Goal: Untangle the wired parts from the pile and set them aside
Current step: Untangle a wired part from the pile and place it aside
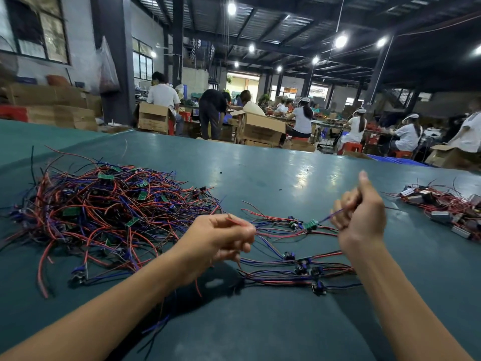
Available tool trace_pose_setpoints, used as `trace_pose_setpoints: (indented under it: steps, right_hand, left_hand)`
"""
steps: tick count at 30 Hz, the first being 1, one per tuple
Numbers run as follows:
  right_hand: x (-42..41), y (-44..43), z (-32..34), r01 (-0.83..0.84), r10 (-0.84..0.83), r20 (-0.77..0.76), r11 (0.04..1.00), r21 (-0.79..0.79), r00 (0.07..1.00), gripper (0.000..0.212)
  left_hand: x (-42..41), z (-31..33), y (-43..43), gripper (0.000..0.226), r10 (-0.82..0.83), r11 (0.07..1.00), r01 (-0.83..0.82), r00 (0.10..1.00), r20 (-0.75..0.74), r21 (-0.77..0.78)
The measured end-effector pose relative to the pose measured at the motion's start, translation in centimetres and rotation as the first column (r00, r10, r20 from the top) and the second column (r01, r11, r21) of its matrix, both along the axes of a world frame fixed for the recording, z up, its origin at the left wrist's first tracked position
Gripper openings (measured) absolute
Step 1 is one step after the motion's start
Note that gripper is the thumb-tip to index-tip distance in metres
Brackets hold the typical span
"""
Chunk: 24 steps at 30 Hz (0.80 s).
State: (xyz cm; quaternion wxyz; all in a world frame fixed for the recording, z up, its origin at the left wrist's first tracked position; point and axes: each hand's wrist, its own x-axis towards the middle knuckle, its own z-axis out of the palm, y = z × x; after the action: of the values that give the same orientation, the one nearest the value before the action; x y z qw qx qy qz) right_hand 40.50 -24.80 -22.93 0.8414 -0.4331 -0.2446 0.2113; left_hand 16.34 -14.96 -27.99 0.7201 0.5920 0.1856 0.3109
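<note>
A big tangled pile of red, blue and black wires with small green boards lies at the left of the green table. One wired part with a green board is stretched between my hands, just above the table. My left hand pinches its red and blue wires. The blue wire at the other end is pinched by my right hand, fingers curled, thumb up. Below them lies a row of separated wired parts, laid side by side.
A second heap of wired parts with grey and black blocks sits at the right edge. The green table stretches far ahead. Beyond it, several seated workers and cardboard boxes fill the hall.
</note>
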Motion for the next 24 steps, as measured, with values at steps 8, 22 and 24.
trace_pose_setpoints:
  steps: [8,22,24]
  right_hand:
    - [5.0,-0.1,-2.4,0.436,-0.534,-0.169,0.804,-0.405,0.828,0.027]
    - [4.9,-2.1,-1.4,0.794,-0.808,0.187,0.457,-0.401,0.559,0.034]
    - [4.4,-1.8,-1.2,0.819,-0.791,0.256,0.466,-0.336,0.555,0.035]
  left_hand:
    - [0.7,-1.1,-0.8,0.003,0.186,0.714,0.035,0.953,-0.238,0.699]
    - [-4.0,2.1,3.8,0.023,0.467,0.521,-0.099,0.864,-0.186,0.848]
    - [-5.4,2.5,5.4,0.013,0.559,0.498,0.055,0.743,-0.369,0.866]
